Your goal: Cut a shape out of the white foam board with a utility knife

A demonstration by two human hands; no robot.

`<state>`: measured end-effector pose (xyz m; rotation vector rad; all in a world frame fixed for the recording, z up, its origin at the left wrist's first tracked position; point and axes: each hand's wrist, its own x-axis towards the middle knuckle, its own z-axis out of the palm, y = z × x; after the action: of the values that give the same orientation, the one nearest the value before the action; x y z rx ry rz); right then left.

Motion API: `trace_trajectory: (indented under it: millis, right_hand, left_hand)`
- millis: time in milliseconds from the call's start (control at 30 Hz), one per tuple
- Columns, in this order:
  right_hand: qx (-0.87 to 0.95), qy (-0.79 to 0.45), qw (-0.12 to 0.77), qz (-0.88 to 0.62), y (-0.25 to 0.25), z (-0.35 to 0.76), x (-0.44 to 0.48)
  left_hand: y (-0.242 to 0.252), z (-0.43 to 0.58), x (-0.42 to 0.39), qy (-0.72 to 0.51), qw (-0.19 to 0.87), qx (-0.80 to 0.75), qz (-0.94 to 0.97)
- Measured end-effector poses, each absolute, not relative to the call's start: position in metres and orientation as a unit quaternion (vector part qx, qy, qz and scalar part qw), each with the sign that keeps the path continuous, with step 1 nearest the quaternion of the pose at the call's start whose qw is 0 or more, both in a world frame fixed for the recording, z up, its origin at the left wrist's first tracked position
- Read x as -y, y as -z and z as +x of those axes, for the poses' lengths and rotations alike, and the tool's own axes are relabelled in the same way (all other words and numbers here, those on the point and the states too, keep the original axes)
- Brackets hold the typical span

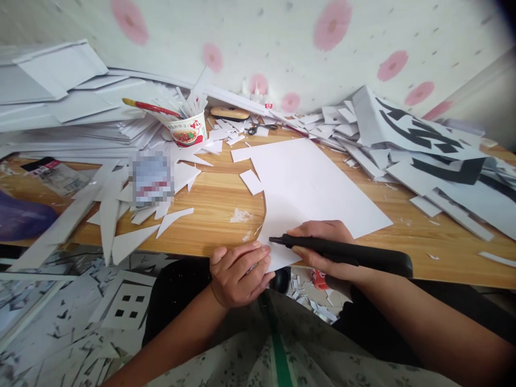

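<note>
A large white board [306, 188] lies on the wooden table, its near corner reaching past the front edge. My left hand [242, 274] is closed at that near corner, fingers curled over the board's edge. In my right hand [322, 242] is a black cutter knife [358, 255] with a long thick handle, its narrow tip pointing left onto the board close to my left fingertips. The board's left side has a notched, curved outline. A small white rectangular offcut [251, 182] lies beside it.
White offcuts [133, 244] cover the table's left side near a paper cup [188, 130] holding strips and a brush. Black scissors [262, 129] lie at the back. Cut boards with black lettering [419, 129] are heaped at right. Scraps litter the floor [72, 322].
</note>
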<state>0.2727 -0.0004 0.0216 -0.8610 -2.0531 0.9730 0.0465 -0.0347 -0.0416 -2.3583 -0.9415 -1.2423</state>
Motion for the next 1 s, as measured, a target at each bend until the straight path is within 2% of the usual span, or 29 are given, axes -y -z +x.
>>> trace_trajectory:
  millis: [300,700,867,1000]
  right_hand:
    - [0.791,-0.354,0.335,-0.371,-0.016,0.281,0.013]
    - [0.792,-0.316,0.365,-0.374,-0.01,0.294,0.029]
    - [0.795,-0.316,0.339,-0.392,-0.017,0.3,0.038]
    - [0.8,-0.298,0.359,-0.377,-0.013,0.306,0.041]
  left_hand:
    - [0.041,0.047,0.035,0.438,0.145,0.328,-0.824]
    - [0.038,0.046,0.034,0.432,0.15,0.325,-0.828]
    - [0.037,0.046,0.034,0.43,0.154,0.323,-0.829]
    - [0.037,0.047,0.034,0.427,0.157,0.323,-0.83]
